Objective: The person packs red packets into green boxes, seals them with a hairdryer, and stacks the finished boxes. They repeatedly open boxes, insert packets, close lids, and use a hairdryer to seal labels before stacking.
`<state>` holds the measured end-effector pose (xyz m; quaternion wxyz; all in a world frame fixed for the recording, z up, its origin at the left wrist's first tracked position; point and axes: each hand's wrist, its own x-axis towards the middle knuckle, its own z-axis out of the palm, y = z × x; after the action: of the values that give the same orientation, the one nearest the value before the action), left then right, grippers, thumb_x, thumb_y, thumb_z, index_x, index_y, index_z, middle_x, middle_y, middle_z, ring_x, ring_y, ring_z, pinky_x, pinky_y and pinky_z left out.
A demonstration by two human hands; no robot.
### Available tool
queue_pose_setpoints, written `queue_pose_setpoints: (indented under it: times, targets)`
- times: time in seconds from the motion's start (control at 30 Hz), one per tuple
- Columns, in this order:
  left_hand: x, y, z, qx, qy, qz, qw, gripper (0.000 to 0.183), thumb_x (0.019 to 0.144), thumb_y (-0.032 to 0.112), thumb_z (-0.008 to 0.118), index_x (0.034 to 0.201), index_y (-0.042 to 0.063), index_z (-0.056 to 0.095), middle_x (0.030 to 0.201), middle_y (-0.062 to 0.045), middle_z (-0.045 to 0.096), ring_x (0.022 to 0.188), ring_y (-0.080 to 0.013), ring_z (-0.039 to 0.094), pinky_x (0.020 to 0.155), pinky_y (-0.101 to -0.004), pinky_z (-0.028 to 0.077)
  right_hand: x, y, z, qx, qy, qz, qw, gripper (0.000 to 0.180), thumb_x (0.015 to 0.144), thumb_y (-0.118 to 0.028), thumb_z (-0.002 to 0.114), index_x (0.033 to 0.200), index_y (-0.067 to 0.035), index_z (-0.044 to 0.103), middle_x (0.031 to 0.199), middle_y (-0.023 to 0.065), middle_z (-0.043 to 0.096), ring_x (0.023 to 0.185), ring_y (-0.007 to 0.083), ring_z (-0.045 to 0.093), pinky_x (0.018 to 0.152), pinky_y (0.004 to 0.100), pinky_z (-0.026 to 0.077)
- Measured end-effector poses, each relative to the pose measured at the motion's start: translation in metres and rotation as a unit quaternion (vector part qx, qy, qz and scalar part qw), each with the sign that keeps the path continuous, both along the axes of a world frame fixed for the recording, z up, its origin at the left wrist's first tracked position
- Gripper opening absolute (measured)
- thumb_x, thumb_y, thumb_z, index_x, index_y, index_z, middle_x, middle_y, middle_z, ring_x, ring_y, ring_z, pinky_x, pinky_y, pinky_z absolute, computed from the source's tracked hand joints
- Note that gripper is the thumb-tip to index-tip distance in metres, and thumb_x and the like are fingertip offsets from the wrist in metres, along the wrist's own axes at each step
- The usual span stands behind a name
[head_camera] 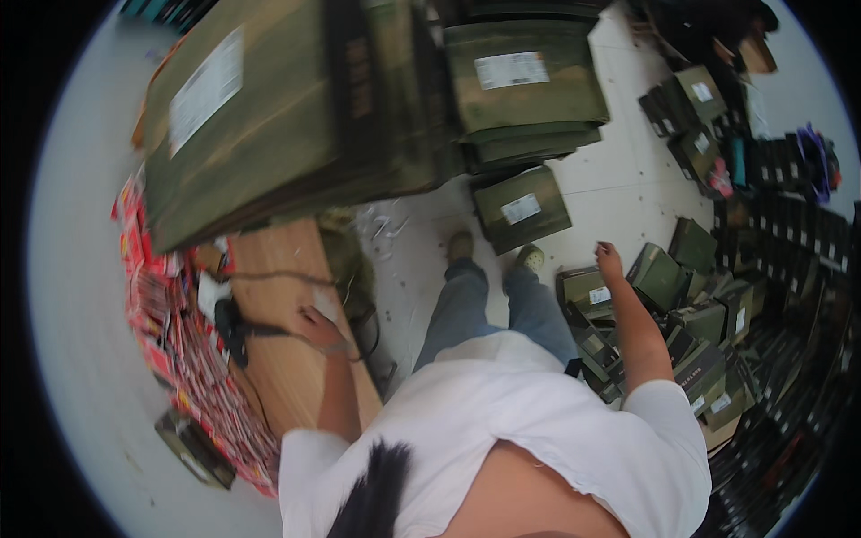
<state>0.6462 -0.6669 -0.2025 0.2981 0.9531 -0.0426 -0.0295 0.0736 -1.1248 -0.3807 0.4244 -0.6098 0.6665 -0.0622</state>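
Note:
My left hand (319, 327) is over the wooden tabletop (276, 262), beside a dark cable, with its fingers loosely spread and nothing visible in them. A black handheld device (230, 329) with a cord lies on the table to the left of that hand. Out to my right, my right hand (608, 262) hangs in the air with its fingers partly curled; whether anything small is in it is unclear. Beyond and below it stands a green camouflage-patterned cardboard box (582, 290) with a white label. Another labelled green box (523, 208) rests on the floor just ahead of my feet.
Large green cartons (249, 128) loom blurred over the table's far end, and more cartons (528, 74) are stacked ahead. Red-and-white packets (195, 376) line the table's left edge. A jumbled heap of green boxes (706, 316) covers the floor at right. A person (713, 27) is at upper right.

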Motion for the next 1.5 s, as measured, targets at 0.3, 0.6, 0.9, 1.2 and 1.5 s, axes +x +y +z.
queue_pose_setpoints:
  times: [0.3, 0.6, 0.9, 1.2, 1.5]
  targets:
    - [-0.21, -0.24, -0.27, -0.061, 0.589, -0.118, 0.797, 0.058, 0.095, 0.05, 0.055, 0.134, 0.007, 0.05, 0.121, -0.012, 0.061, 0.104, -0.0231, 0.061, 0.091, -0.0342, 0.048, 0.066, -0.067, -0.125, 0.053, 0.146, 0.037, 0.987, 0.051, 0.094, -0.047, 0.052, 0.109, 0.0, 0.064, 0.106, 0.0239, 0.067, 0.103, 0.0395, 0.063, 0.09, 0.0441, 0.049]
    - [-0.228, -0.325, -0.529, -0.185, 0.649, 0.119, 0.728, 0.068, 0.095, 0.064, 0.032, 0.135, 0.013, 0.051, 0.143, -0.005, 0.047, 0.133, -0.0271, 0.04, 0.111, -0.0447, 0.03, 0.044, -0.132, -0.343, 0.313, -0.177, -0.166, 0.918, 0.068, 0.099, -0.056, 0.034, 0.124, 0.001, 0.059, 0.117, 0.021, 0.064, 0.105, 0.0336, 0.062, 0.095, 0.0406, 0.046]
    - [-0.239, -0.308, -0.384, -0.25, 0.713, 0.166, 0.634, 0.063, 0.099, 0.056, 0.03, 0.136, 0.01, 0.052, 0.136, -0.01, 0.056, 0.121, -0.0295, 0.055, 0.106, -0.0455, 0.041, 0.067, -0.094, -0.194, 0.373, -0.254, -0.172, 0.876, 0.062, 0.099, -0.051, 0.041, 0.129, 0.0, 0.056, 0.117, 0.0162, 0.064, 0.101, 0.0223, 0.064, 0.09, 0.033, 0.048]
    - [-0.281, -0.212, -0.219, -0.318, 0.734, 0.14, 0.583, 0.066, 0.094, 0.06, 0.036, 0.133, 0.011, 0.055, 0.132, -0.011, 0.059, 0.118, -0.0302, 0.057, 0.102, -0.0446, 0.045, 0.075, -0.047, -0.013, 0.458, -0.159, -0.111, 0.868, 0.073, 0.092, -0.06, 0.049, 0.129, 0.003, 0.056, 0.124, 0.0143, 0.063, 0.11, 0.0239, 0.061, 0.095, 0.035, 0.046]
    - [-0.273, -0.152, -0.083, -0.311, 0.715, 0.078, 0.622, 0.069, 0.096, 0.063, 0.031, 0.135, 0.01, 0.053, 0.127, -0.009, 0.062, 0.111, -0.0229, 0.062, 0.096, -0.0374, 0.05, 0.05, 0.026, 0.108, 0.461, -0.22, -0.076, 0.856, 0.075, 0.092, -0.066, 0.041, 0.14, -0.009, 0.048, 0.137, 0.0119, 0.054, 0.123, 0.0252, 0.054, 0.104, 0.0383, 0.042]
